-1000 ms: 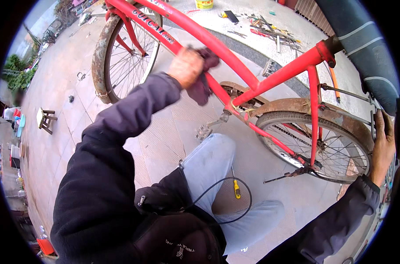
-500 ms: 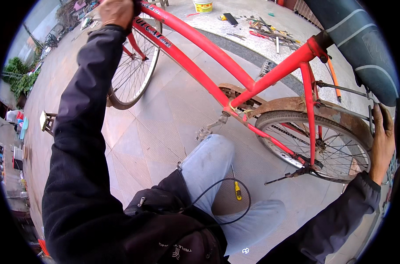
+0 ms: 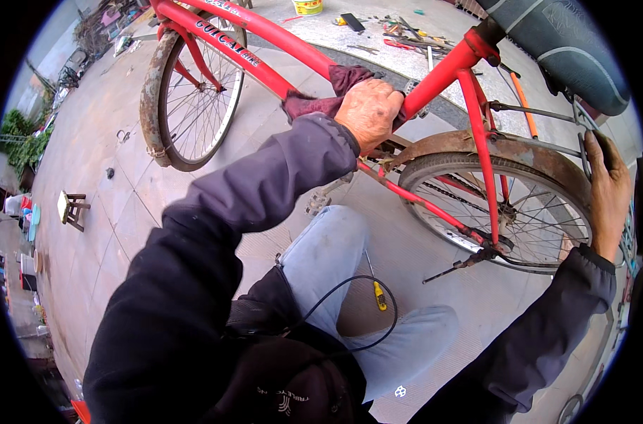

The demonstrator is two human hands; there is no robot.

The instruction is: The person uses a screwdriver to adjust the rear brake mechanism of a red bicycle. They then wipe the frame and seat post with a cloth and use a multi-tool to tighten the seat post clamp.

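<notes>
A red bicycle [image 3: 438,78] stands in front of me, with a rusty rear mudguard and a black saddle [image 3: 558,53]. My left hand [image 3: 369,112] is closed on a dark maroon cloth [image 3: 311,107], pressed around the frame tubes just ahead of where they meet the seat tube. Part of the cloth is hidden under the fingers. At the far right my right hand [image 3: 608,194] grips the back end of the metal rear rack [image 3: 544,143], above the rear wheel [image 3: 509,219].
A yellow-handled screwdriver [image 3: 380,295] lies on the tiles between my legs, beside a looping black cable [image 3: 396,311]. Loose tools [image 3: 417,42] and a white-and-yellow bucket [image 3: 308,7] are beyond the bicycle. A small wooden stool [image 3: 72,210] stands at left.
My left hand has moved right and nearer along the frame, from the front end to near the seat tube, bringing the maroon cloth into view. My right hand stays on the rack.
</notes>
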